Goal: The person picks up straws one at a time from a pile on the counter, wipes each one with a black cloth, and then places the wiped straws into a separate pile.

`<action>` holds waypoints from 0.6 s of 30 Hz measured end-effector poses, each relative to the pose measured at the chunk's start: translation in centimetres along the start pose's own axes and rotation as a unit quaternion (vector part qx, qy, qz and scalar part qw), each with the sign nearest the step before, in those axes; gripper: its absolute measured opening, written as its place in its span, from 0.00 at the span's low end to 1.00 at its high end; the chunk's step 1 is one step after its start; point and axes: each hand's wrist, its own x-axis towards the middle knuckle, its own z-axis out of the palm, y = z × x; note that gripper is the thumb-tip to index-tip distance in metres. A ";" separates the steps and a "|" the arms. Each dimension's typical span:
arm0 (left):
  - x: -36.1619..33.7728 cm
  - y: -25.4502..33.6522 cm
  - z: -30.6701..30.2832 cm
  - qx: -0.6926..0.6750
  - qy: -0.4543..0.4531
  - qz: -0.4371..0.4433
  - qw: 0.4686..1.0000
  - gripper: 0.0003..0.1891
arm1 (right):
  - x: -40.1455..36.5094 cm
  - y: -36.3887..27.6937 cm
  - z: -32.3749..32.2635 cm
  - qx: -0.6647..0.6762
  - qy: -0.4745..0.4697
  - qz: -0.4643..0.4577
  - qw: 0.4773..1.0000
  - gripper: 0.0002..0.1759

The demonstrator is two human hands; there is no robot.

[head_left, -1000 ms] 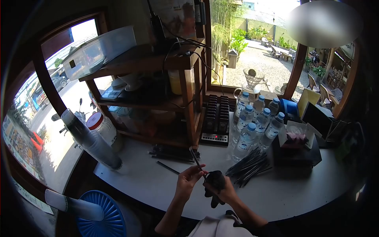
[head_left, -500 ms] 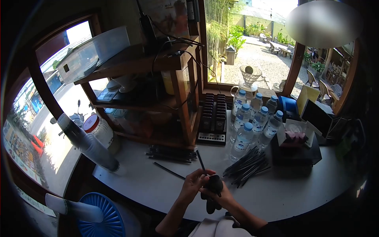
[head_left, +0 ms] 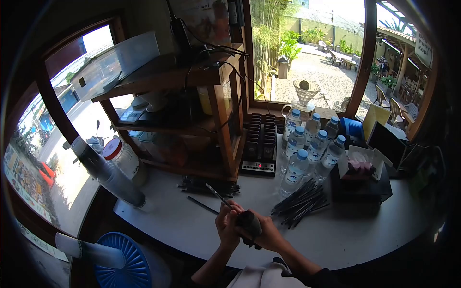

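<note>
At the counter [head_left: 336, 235] front edge, left hand [head_left: 227, 225] and right hand [head_left: 268, 236] now close together on the dark bundle [head_left: 249, 223] — black straw [head_left: 217, 194], pinched in the left, leans up-left instead of upright (looks seated in the bundle).

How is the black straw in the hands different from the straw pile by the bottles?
The held straw is one; the straw pile is many. The held straw sticks up, tilted, from the left hand; the straw pile lies flat on the counter. The right hand grips a dark bundle. Both are thin and black.
</note>
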 end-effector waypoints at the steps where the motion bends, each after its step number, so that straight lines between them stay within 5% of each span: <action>1: 0.0 0.1 -0.1 -0.002 0.008 0.012 1.000 0.16 | 0.0 -0.2 0.1 0.004 -0.012 0.007 1.000 0.21; 5: 0.8 1.1 -0.4 -0.095 0.053 0.022 0.994 0.14 | 0.2 -1.0 -0.7 0.062 -0.126 0.097 0.985 0.20; 8: 2.7 3.6 -1.4 -0.176 0.104 0.011 0.979 0.13 | 0.2 0.4 -1.9 0.040 -0.154 0.046 0.986 0.16; 11: 2.6 4.5 -3.6 -0.037 0.008 -0.069 0.997 0.14 | 0.2 1.4 -3.5 0.274 0.017 0.130 0.953 0.20; 13: 1.8 4.4 -2.9 0.025 -0.046 -0.122 0.991 0.15 | 0.5 0.6 -2.9 0.350 0.184 0.091 0.914 0.23; 18: 0.3 3.7 -0.9 0.152 -0.193 -0.319 0.915 0.11 | 0.5 0.1 -0.2 0.447 0.127 0.144 0.874 0.27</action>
